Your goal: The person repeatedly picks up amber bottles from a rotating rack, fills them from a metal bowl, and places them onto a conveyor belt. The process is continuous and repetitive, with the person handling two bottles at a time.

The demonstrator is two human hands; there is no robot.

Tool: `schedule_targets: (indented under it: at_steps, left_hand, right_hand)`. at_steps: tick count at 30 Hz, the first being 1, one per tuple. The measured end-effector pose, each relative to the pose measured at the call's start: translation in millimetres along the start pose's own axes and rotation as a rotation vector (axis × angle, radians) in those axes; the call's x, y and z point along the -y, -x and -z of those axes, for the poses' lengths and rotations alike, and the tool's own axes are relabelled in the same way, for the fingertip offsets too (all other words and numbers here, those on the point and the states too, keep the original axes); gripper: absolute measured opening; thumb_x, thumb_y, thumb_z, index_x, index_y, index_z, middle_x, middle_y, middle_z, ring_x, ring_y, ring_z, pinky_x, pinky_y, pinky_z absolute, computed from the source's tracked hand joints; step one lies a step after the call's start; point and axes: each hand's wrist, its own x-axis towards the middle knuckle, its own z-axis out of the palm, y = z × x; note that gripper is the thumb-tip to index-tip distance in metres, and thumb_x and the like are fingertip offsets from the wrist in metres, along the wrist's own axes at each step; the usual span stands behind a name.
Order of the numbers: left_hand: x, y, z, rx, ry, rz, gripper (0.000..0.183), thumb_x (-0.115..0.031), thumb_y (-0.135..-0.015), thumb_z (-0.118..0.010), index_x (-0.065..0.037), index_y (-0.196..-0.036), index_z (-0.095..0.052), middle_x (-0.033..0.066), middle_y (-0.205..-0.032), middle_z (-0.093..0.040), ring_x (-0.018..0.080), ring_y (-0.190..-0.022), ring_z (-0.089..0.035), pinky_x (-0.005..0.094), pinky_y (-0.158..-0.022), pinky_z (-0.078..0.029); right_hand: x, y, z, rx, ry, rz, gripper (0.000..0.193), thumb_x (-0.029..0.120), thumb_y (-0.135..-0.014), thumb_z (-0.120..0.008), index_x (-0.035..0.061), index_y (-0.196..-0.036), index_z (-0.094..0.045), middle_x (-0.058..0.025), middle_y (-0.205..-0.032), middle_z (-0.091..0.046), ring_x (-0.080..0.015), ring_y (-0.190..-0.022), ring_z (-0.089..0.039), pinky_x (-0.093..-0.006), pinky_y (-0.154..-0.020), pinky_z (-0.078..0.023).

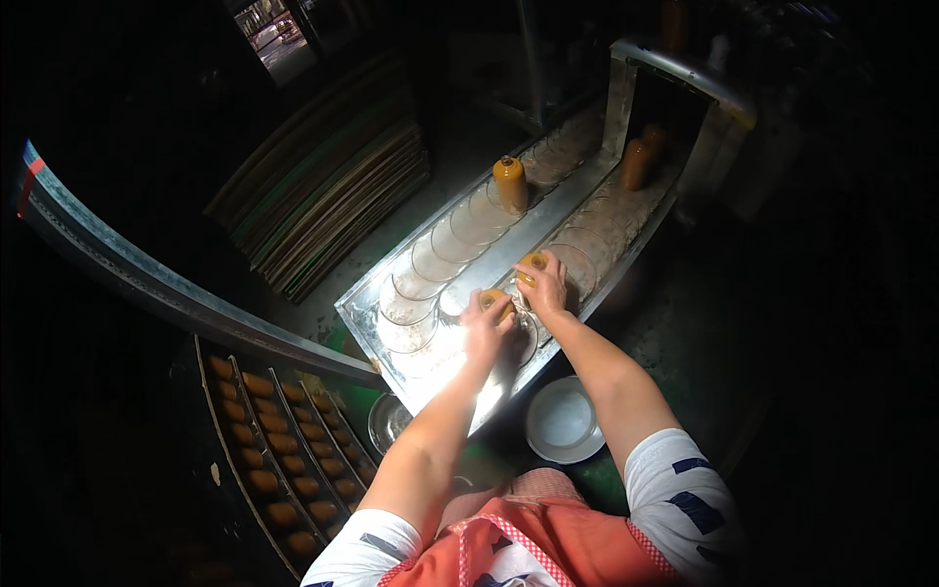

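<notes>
My left hand (481, 328) is closed round an orange-brown bottle (495, 304), seen from above with its fingers over the top. Just beyond it and to the right, my right hand (549, 288) grips a second orange-brown bottle (532, 262) in the same way. Both hands are above the near lane of a long metal conveyor (533, 230) with round plates. The hands hide the lower part of each bottle. Farther along the left lane stands a glossy bottle (510, 186), upright, with a small dark mouth.
A metal arch (685, 73) spans the conveyor's far end, with another bottle (637, 164) beneath it. Racks of brown bottles (284, 442) lie at the lower left, below a curved metal bar (176, 298). A white basin (564, 421) sits below the near edge. Stacked boards (328, 176) are behind.
</notes>
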Motion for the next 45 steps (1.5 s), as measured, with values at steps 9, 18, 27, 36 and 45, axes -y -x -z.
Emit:
schedule_targets:
  at_steps: [9,18,27,36,45]
  left_hand:
    - [-5.9,75.4,55.2,-0.085,0.185,-0.147,0.035,-0.017,-0.083,-0.071,-0.026,-0.117,-0.072,0.0174,-0.149,-0.044,0.0377,-0.127,-0.047,0.0409,-0.107,-0.041]
    - [50.6,480.9,355.6,-0.926,0.219,0.412,0.028,-0.001,-0.089,-0.064,-0.005,-0.116,-0.07,0.008,-0.122,-0.064,0.0154,-0.114,-0.059,0.0268,-0.092,-0.049]
    - [112.2,888.4,623.8,-0.996,-1.109,1.145,0.046,-0.014,-0.089,-0.071,-0.014,-0.133,-0.059,0.0135,-0.143,-0.044,0.0308,-0.131,-0.045,0.0447,-0.107,-0.042]
    - [157.5,979.4,663.8,-1.144,-0.67,1.031,0.052,-0.02,-0.079,-0.081,-0.025,-0.127,-0.062,0.0152,-0.146,-0.038,0.038,-0.13,-0.042,0.0477,-0.104,-0.044]
    - [164.2,938.9,643.8,-1.269,-0.577,0.754,0.045,-0.004,-0.078,-0.074,-0.007,-0.123,-0.066,0.0126,-0.135,-0.052,0.0302,-0.123,-0.051,0.0396,-0.104,-0.042]
  right_hand:
    - [-3.0,21.2,68.3,-0.237,-0.035,0.275,0.032,0.004,-0.089,-0.061,0.014,-0.117,-0.072,-0.0152,-0.138,-0.047,-0.0303,-0.127,-0.045,-0.0398,-0.109,-0.033]
    - [254.7,326.1,-23.9,0.912,-0.853,0.304,0.032,-0.007,-0.086,-0.06,0.001,-0.117,-0.066,-0.0087,-0.124,-0.055,-0.0159,-0.108,-0.058,-0.0251,-0.088,-0.05]
    - [664.1,681.5,-124.2,1.243,-0.793,1.216,0.056,0.017,-0.08,-0.076,0.0242,-0.134,-0.06,-0.0186,-0.143,-0.042,-0.037,-0.132,-0.042,-0.0446,-0.106,-0.041]
    - [820.0,874.6,-219.1,1.214,-0.566,1.303,0.052,0.028,-0.082,-0.074,0.031,-0.132,-0.059,-0.0214,-0.141,-0.04,-0.043,-0.13,-0.039,-0.0473,-0.102,-0.046]
    - [769.6,801.8,-245.5,1.052,-0.792,1.094,0.043,0.028,-0.084,-0.073,0.0255,-0.126,-0.064,-0.0231,-0.134,-0.044,-0.0412,-0.121,-0.048,-0.0433,-0.101,-0.046]
